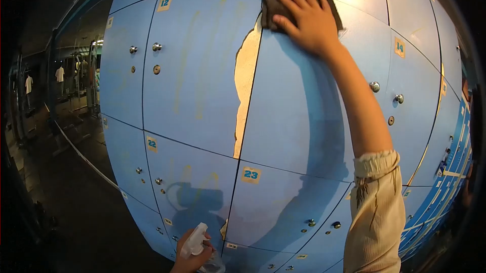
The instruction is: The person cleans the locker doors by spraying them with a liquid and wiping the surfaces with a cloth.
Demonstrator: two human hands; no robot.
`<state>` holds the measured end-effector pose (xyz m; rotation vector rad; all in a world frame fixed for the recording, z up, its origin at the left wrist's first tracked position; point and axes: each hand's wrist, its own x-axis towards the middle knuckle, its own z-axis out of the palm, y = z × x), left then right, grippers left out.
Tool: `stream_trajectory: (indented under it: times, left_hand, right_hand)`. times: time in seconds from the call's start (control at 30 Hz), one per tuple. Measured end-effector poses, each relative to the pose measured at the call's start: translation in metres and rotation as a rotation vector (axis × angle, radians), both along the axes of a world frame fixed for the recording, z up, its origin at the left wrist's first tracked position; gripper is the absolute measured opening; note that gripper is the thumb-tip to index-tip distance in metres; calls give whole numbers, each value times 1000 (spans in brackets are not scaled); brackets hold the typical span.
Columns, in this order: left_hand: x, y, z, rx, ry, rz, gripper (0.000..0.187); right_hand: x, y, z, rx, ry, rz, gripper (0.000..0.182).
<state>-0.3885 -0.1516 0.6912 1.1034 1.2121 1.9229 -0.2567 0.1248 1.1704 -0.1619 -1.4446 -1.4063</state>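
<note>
My right hand [309, 20] lies with spread fingers on a dark cloth [271, 7], pressing it flat against the upper part of a blue locker door [288, 101]. Low in the view, my left hand [191, 253] is wrapped round a spray bottle [196, 241] with a white trigger head and a clear body. Yellowish streaks mark the door numbered 12 [202, 60]. Along that door's right edge runs a peeled, cream-coloured strip [245, 80].
Round metal knobs and locks stick out from the doors, such as one knob [374, 87] beside my right forearm. A dark room with hanging shirts [59, 74] and metal frames lies to the left. More blue lockers [445, 172] continue at the far right.
</note>
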Motion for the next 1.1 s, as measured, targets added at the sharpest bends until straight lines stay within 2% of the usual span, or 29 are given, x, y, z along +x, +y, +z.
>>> stream_trajectory:
  times: [0.17, 0.3, 0.33, 0.43, 0.53, 0.6, 0.7, 0.73, 0.8, 0.9, 0.93, 0.97, 1.0, 1.07, 1.1]
  left_hand:
    - [-1, -5, -1, -30, -28, -28, 42]
    - [2, -7, 7, -39, -41, -32, 49]
    - [1, -6, 5, -22, -57, -42, 51]
    - [2, -6, -2, 9, -98, -68, 55]
    - [5, -7, -2, 8, -104, -77, 55]
    - [4, -7, -6, -24, -93, -73, 56]
    - [1, -4, -19, 4, -183, -104, 57]
    - [1, -5, -20, 3, -134, -98, 57]
    - [0, -9, -21, 2, -33, -84, 58]
    - [7, -12, -22, -42, -170, -65, 56]
    - [7, -9, -33, -18, -89, -57, 58]
    - [6, -3, -48, 4, -5, -52, 60]
    - [4, 1, -61, 26, 81, -52, 62]
    - [6, -3, -57, 13, -104, -126, 64]
    - [7, -6, -54, 5, -198, -165, 66]
  right_hand:
    - [10, -32, -129, -288, -349, 5, 63]
    - [27, -47, -244, -504, -732, -216, 67]
    - [32, -47, -265, -444, -783, -280, 65]
    - [37, -45, -283, -436, -832, -232, 65]
    - [33, -39, -263, -433, -802, -175, 69]
    - [27, -40, -226, -445, -736, -152, 70]
    - [10, -34, -154, -335, -482, -36, 67]
    - [4, -30, -128, -288, -390, 11, 66]
    - [-8, -19, -73, -156, -213, 30, 64]
    - [-19, -6, -3, -44, -12, 10, 60]
    - [-23, -1, 14, -21, 63, -11, 59]
    - [-24, -15, 21, -30, 128, -92, 58]
    - [-21, -27, 26, -271, 82, -116, 61]
    - [-21, -35, 20, -283, 99, -118, 60]
    - [-21, -28, 15, -208, 126, -101, 58]
